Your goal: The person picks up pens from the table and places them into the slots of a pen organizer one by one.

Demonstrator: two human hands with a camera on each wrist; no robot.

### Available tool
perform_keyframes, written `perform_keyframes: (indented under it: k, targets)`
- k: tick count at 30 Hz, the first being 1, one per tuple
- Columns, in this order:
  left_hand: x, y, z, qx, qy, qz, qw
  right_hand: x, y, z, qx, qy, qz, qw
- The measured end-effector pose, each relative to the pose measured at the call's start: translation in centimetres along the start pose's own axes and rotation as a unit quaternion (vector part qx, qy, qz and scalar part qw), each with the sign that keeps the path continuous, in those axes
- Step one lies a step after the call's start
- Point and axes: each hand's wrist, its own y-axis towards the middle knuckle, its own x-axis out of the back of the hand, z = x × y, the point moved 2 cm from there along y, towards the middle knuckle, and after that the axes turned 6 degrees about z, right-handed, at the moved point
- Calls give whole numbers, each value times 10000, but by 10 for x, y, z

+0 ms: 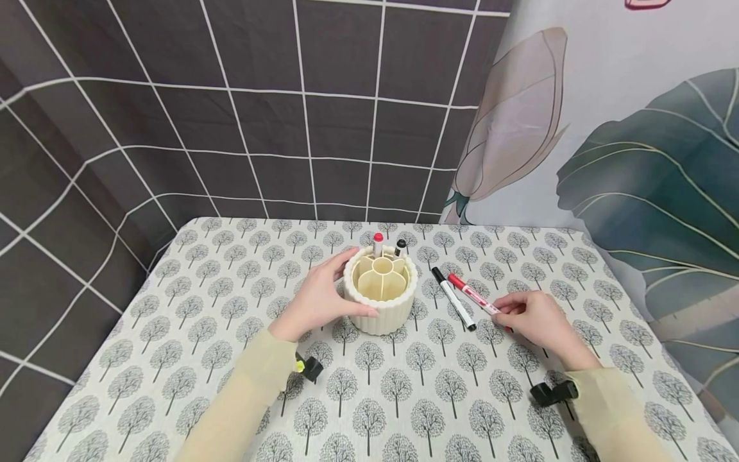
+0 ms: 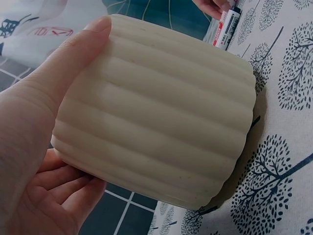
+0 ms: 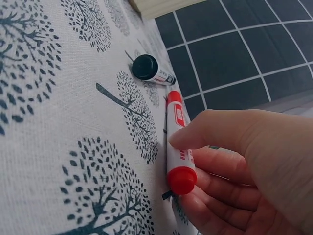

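A cream, ribbed pen holder [image 1: 382, 314] with several inner compartments stands upright on the table. My left hand [image 1: 324, 292] grips its left side, thumb along the near rim and fingers round the far side; the left wrist view shows the thumb [image 2: 78, 54] on the ribbed wall. A red-capped marker [image 1: 378, 244] and a black-capped marker [image 1: 401, 246] stand in the holder's back compartments. To the right, my right hand [image 1: 534, 317] pinches a red-and-white marker [image 3: 177, 142] near its end between thumb and fingers. A black-and-white marker [image 1: 454, 299] lies beside it.
The table is covered by a white cloth [image 1: 369, 410] printed with grey trees. Behind it hangs a dark curtain [image 1: 340, 128] with white grid lines, and at the right a floral curtain [image 1: 635, 212]. Black wrist cameras [image 1: 553, 393] sit on both forearms.
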Motion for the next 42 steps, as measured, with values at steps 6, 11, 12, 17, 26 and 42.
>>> perform_keyframes:
  k: [6, 11, 12, 17, 26, 42]
  targets:
    - [0, 1, 0, -17, 5, 8, 10000, 2, 0, -1, -64, 181, -48, 9998]
    - [0, 1, 0, -94, -18, 11, 10000, 4, 0, -2, -74, 318, -139, 9994]
    - [0, 1, 0, -103, -30, 13, 9999, 5, 1, -2, -42, 305, -186, 9994]
    - [0, 2, 1, -59, -29, 10, 10000, 9, 1, 0, -71, 392, -422, 9983]
    - [1, 2, 1, -30, 4, 45, 10000, 18, 1, 6, -60, 550, -893, 9945]
    - [2, 2, 1, 1, 77, 25, 10000, 31, 4, 24, -103, 1029, -1289, 9862]
